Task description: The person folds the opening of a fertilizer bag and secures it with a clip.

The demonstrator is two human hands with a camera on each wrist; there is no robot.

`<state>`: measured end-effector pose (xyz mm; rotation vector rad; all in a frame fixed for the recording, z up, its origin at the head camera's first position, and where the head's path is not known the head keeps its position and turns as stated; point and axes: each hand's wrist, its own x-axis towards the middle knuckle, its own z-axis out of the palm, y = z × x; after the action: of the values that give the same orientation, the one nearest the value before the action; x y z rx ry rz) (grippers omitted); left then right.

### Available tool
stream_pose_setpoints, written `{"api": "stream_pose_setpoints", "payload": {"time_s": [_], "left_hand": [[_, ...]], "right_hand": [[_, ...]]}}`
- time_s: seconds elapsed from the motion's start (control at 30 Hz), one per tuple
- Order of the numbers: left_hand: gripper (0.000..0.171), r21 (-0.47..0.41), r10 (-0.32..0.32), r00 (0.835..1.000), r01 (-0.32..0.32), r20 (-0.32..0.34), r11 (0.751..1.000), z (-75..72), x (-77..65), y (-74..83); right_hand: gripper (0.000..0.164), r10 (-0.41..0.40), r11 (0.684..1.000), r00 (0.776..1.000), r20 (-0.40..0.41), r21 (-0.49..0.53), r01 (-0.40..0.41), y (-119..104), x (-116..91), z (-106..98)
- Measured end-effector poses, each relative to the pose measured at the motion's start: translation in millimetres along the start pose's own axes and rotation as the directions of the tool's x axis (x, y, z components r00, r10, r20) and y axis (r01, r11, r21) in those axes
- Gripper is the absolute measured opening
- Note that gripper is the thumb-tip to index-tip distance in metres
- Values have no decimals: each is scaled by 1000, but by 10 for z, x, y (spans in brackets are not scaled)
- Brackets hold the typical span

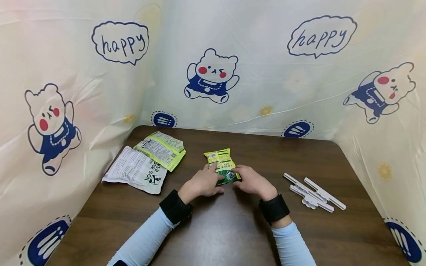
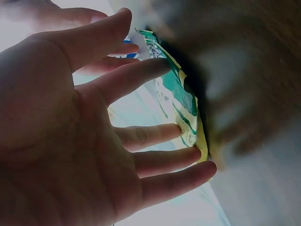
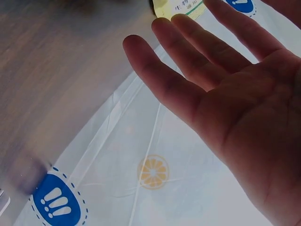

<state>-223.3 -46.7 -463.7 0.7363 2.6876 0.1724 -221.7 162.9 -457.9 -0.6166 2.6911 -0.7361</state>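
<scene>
Currently, yellow-green packet is seated on table's 12 o'clock side, touched by left hand at its 8 o'clock, right hand at 4. Both hands' fingers are extended, open. From packet, pouches are placed around 9, white strips between 3 and 4.

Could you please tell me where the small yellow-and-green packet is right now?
In the head view, the packet lies on the brown table, below and slightly right of centre, between the left hand and the right hand.

Brown wood-grain table, bear-printed backdrop
</scene>
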Motion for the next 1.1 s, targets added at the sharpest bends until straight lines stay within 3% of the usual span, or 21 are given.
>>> {"api": "stream_pose_setpoints", "payload": {"time_s": [0.53, 0.8, 1.1], "left_hand": [[44, 60, 92, 995, -90, -38, 994, -10, -43, 86], [24, 75, 154, 985, -149, -77, 986, 38, -5, 76], [13, 11, 165, 977, -165, -137, 986, 54, 50, 30]], "right_hand": [[41, 5, 1000, 1000, 11, 9, -5, 1, -8, -9], [38, -1, 1000, 998, 60, -16, 2, -2, 15, 12], [31, -7, 1000, 997, 72, -24, 8, -1, 48, 29]]}}
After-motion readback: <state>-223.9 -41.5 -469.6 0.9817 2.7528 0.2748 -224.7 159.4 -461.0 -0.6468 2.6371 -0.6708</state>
